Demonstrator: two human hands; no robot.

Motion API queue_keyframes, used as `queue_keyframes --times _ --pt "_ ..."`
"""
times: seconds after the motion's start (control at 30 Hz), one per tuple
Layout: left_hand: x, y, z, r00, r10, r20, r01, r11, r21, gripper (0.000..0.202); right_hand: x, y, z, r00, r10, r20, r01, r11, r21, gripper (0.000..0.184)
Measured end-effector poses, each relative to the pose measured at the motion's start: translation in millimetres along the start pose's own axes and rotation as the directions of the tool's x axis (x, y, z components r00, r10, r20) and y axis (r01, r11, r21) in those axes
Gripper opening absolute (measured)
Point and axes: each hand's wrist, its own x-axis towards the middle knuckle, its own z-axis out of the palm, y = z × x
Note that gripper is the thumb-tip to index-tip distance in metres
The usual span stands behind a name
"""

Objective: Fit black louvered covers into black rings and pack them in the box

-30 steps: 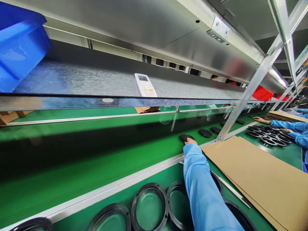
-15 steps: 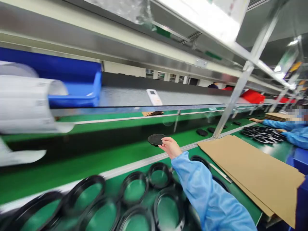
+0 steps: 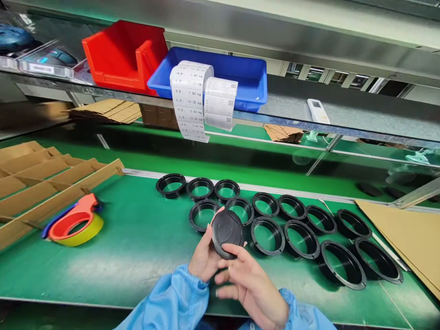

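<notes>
Both hands' grip: left hand [image 3: 203, 257], right hand [image 3: 252, 285] hold black disc [image 3: 227, 228].

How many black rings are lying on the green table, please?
13 rings: three in the back row, six in the middle, four in front; the held cap may hide more.

A factory assembly line: green conveyor belt [image 3: 240, 158], parts bins [image 3: 127, 55], rows of black rings [image 3: 299, 229].

Left grip [image 3: 205, 256], right grip [image 3: 252, 284] (fingers curled) together.
</notes>
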Motion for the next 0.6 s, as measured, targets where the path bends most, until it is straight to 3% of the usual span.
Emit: queue_keyframes --times 0.07,0.1,0.17,0.2,0.27,0.3,0.33,0.43,0.53,0.6 --pt "-5 6 -8.5 0.997 -0.083 0.001 0.083 0.993 -0.079 0.088 -8 -1 4 0.983 0.109 0.146 -0.084 0.982 -0.167 0.056" --pt "-7 8 -12.2 0.992 -0.123 -0.003 0.122 0.987 -0.105 0.087 -10 -5 3 0.982 0.108 0.157 -0.061 0.958 -0.279 0.047" --pt "-9 10 -16.7 0.976 -0.219 0.009 0.218 0.966 -0.138 0.085 -11 -17 -4 0.991 -0.09 0.098 0.129 0.833 -0.538 0.034" --pt "-11 11 -17.0 0.965 -0.262 0.027 0.263 0.954 -0.143 0.082 -10 -23 -9 0.963 -0.258 0.078 0.241 0.696 -0.676 0.033" --pt "-15 10 -14.5 0.937 -0.344 0.068 0.35 0.926 -0.138 0.079 -5 -31 -21 0.846 -0.516 0.132 0.348 0.346 -0.871 0.029" --pt "-18 9 -12.1 0.919 -0.387 0.08 0.395 0.909 -0.136 0.079 -3 -33 -27 0.808 -0.561 0.18 0.35 0.212 -0.913 0.029" --pt "-20 8 -9.4 0.903 -0.422 0.079 0.429 0.893 -0.137 0.079 0 -33 -33 0.8 -0.561 0.212 0.341 0.134 -0.931 0.03" --pt "-26 4 -2.5 0.879 -0.476 0.025 0.474 0.868 -0.147 0.077 5 -26 -43 0.822 -0.513 0.249 0.337 0.085 -0.937 0.036" --pt "-27 1 0.2 0.89 -0.448 -0.08 0.438 0.891 -0.121 0.073 6 -21 -44 0.823 -0.493 0.281 0.343 0.037 -0.939 0.043" --pt "-26 -1 0.7 0.894 -0.432 -0.114 0.425 0.901 -0.084 0.07 7 -20 -43 0.832 -0.472 0.292 0.357 0.053 -0.932 0.05"
